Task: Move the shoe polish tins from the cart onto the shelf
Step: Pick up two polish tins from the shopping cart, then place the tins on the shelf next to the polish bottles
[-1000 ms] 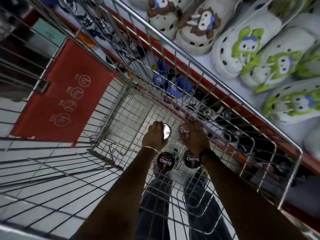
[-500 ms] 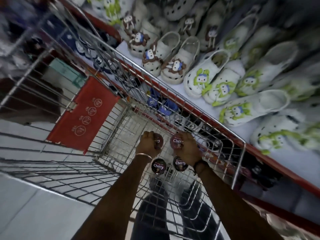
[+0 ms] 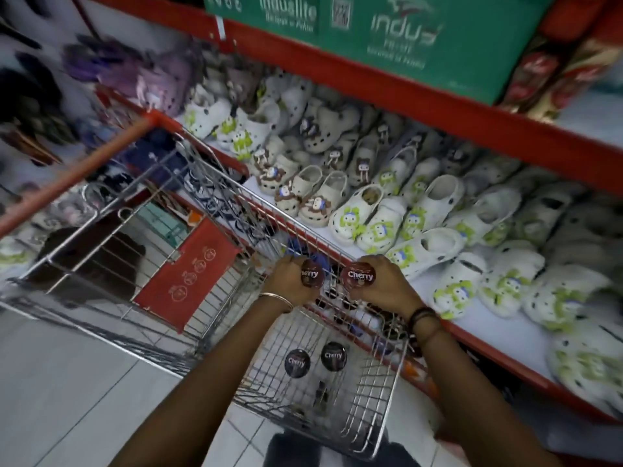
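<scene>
My left hand (image 3: pixel 286 281) grips a round dark-red "Cherry" shoe polish tin (image 3: pixel 312 273), lid facing me. My right hand (image 3: pixel 384 284) holds a second Cherry tin (image 3: pixel 358 275) the same way. Both hands hover above the wire cart (image 3: pixel 387 399), near its right rim beside the shelf. Two more Cherry tins (image 3: pixel 297 363) (image 3: pixel 333 355) lie flat on the cart's bottom, side by side, below my wrists. The shelf (image 3: pixel 505 342) with a red front edge runs along the right.
White clogs (image 3: pixel 364 214) with green and brown charms crowd the shelf surface. Green "indus" boxes (image 3: pixel 404 35) sit on the upper shelf. The cart has a red handle bar (image 3: pixel 84 176) and a red child-seat flap (image 3: pixel 188 271). Tiled floor lies at left.
Both hands have risen from the cart's bottom with a tin each, up to rim height. My view has tilted up, showing more of the shelves.
</scene>
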### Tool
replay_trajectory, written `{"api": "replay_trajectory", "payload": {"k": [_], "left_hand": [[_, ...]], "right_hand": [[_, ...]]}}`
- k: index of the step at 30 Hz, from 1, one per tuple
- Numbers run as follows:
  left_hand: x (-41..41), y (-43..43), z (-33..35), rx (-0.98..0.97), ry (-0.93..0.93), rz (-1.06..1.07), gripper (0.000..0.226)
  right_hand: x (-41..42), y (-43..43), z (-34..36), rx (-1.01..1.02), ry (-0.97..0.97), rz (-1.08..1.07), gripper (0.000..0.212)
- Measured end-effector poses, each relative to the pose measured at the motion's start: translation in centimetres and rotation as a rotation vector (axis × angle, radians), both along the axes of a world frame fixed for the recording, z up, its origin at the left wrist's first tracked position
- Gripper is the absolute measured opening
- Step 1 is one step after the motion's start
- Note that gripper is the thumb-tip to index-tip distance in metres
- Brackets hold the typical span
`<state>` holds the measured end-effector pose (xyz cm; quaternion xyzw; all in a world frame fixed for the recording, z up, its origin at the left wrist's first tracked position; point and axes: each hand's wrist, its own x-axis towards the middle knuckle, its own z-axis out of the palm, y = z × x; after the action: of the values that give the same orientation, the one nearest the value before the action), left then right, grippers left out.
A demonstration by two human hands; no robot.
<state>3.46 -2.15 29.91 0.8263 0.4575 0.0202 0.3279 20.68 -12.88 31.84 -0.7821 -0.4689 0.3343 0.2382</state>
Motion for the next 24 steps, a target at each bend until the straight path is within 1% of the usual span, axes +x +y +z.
{"api": "replay_trajectory", "payload": {"k": [3, 5, 8, 10, 12, 14, 18, 20, 24], "left_hand": [[1.3, -0.6, 4.0, 0.014, -0.047, -0.020, 0.077], [2.3, -1.0, 6.8, 0.039, -0.076, -0.034, 0.078], [4.0, -1.6, 10.9, 0.090, -0.112, -0.080, 0.079], [5.3, -2.2, 13.9, 0.124, -0.150, -0.108, 0.074], [6.6, -2.8, 16.6, 0.168, -0.195, -0.138, 0.066], [8.3, -3.7, 19.2, 0.208, -0.242, -0.165, 0.066], [12.1, -5.5, 22.8, 0.264, -0.335, -0.215, 0.066], [14.0, -6.3, 23.9, 0.308, -0.354, -0.247, 0.069], [18.5, -8.1, 25.9, 0.350, -0.427, -0.317, 0.070]], "right_hand": [[1.5, -1.2, 3.5, 0.068, -0.034, -0.001, 0.066], [2.6, -2.0, 6.2, 0.135, -0.046, -0.006, 0.063], [4.3, -3.1, 10.2, 0.180, -0.076, 0.007, 0.070], [5.7, -4.0, 12.9, 0.209, -0.085, -0.004, 0.077], [7.1, -4.8, 15.2, 0.256, -0.102, -0.041, 0.076], [8.5, -6.2, 17.7, 0.315, -0.141, -0.100, 0.073], [11.2, -8.7, 21.1, 0.389, -0.260, -0.184, 0.073], [12.5, -9.7, 22.1, 0.413, -0.261, -0.233, 0.072], [15.5, -12.0, 24.3, 0.454, -0.329, -0.316, 0.070]]}}
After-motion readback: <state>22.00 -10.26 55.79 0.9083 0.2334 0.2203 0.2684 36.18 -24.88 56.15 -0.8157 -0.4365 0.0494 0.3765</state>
